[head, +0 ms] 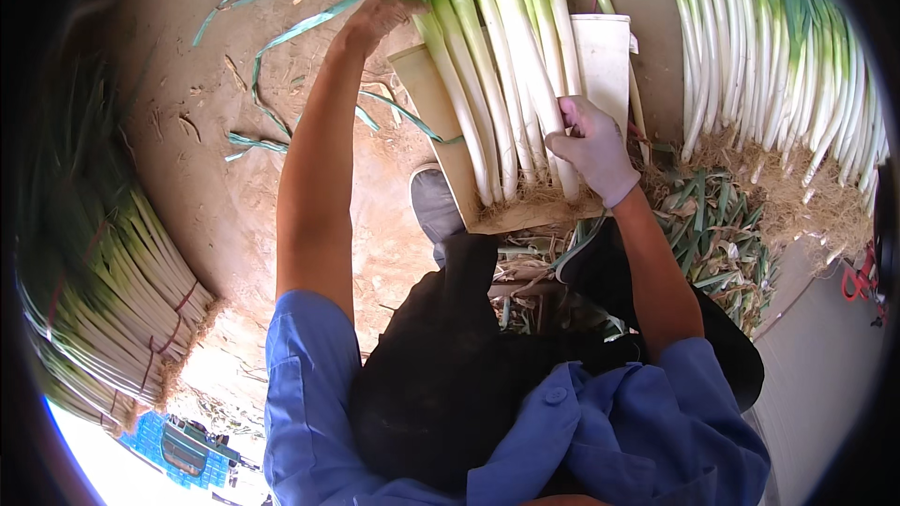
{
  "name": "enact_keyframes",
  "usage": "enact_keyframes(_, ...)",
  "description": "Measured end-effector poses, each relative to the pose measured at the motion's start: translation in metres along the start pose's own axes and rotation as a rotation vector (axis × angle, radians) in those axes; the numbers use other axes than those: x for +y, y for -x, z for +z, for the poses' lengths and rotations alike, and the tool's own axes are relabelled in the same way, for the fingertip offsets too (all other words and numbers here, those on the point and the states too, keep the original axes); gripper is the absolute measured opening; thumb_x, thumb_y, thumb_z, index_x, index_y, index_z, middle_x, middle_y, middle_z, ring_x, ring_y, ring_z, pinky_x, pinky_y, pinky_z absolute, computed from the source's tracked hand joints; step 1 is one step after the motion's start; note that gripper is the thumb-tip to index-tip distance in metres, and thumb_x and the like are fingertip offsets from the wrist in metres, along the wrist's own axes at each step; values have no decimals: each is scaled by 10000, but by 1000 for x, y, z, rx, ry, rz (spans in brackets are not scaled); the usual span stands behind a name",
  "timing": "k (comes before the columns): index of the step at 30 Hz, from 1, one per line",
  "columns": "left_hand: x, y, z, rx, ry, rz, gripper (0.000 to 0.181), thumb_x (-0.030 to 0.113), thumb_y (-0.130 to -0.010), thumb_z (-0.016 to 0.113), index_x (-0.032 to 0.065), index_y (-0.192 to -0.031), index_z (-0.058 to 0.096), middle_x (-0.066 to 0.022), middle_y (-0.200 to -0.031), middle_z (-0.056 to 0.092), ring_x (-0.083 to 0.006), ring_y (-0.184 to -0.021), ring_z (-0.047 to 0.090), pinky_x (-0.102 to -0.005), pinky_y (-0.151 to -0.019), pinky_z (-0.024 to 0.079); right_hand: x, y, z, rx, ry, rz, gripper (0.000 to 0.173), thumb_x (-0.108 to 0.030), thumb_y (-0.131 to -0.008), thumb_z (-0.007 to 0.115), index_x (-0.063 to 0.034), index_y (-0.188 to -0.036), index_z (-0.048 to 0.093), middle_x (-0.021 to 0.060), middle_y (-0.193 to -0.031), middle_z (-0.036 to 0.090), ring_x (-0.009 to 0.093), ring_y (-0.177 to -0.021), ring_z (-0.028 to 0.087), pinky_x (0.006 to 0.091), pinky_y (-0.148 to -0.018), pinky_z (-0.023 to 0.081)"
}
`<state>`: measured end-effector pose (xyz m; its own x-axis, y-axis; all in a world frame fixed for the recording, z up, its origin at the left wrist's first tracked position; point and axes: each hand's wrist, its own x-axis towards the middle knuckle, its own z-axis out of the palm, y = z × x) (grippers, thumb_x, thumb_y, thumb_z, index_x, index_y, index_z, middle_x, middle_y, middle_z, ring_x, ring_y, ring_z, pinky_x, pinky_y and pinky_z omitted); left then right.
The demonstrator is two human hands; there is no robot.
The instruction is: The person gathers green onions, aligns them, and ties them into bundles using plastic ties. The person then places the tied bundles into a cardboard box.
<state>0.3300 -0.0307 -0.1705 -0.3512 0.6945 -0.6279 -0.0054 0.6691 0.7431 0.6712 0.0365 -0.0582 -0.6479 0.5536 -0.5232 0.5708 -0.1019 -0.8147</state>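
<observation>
Several green onions (496, 84) with white stalks and hairy roots lie in a pale open-ended tray (609, 56), roots towards me. My right hand (594, 147), in a whitish glove, is closed around the lower white part of one stalk at the right of the row. At the upper left of the bunch, my left hand (385, 13) rests against the green part of the leftmost stalks. Its fingers are partly hidden by the leaves, so its grip cannot be told.
Loose green onions (766, 84) are spread at the right, above a heap of leaf trimmings (710, 225). Red-handled scissors (856, 281) are at the right edge. Tied bundles (133, 295) lie at the left, with a blue crate (176, 450) below. Leaf scraps litter the ground.
</observation>
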Motion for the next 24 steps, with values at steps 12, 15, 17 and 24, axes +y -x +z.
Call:
enact_keyframes(12,-38,-86,-35,398,491,93,377,425,-847,623,65,-944,681,-74,-787,623,-194,-760,568,-350,-713,445,-15,24,44,-23,-48,30,330,-7,-799,613,47,-1118,547,46,-908,572,77,-778,535,233,-656,471)
enact_keyframes(15,-41,-95,-36,386,488,136,340,406,-818,630,74,-845,697,-72,-755,630,-176,-676,559,-329,-631,424,-17,20,56,-26,-92,2,342,2,-808,604,40,-1140,532,50,-924,567,82,-823,534,236,-664,475)
enact_keyframes(17,-32,-79,-30,276,525,170,324,384,-808,627,70,-846,694,-68,-721,623,-167,-626,545,-316,-572,403,-18,17,62,-30,-76,-42,338,2,-811,606,40,-1139,531,49,-921,561,84,-834,532,231,-664,473)
enact_keyframes(24,-14,-50,-62,619,359,341,269,273,-772,608,19,-684,616,-52,-617,529,-153,-583,479,-324,-520,360,-25,9,83,-11,-36,-78,318,-12,-802,635,41,-1103,543,75,-881,572,119,-742,553,267,-609,484)
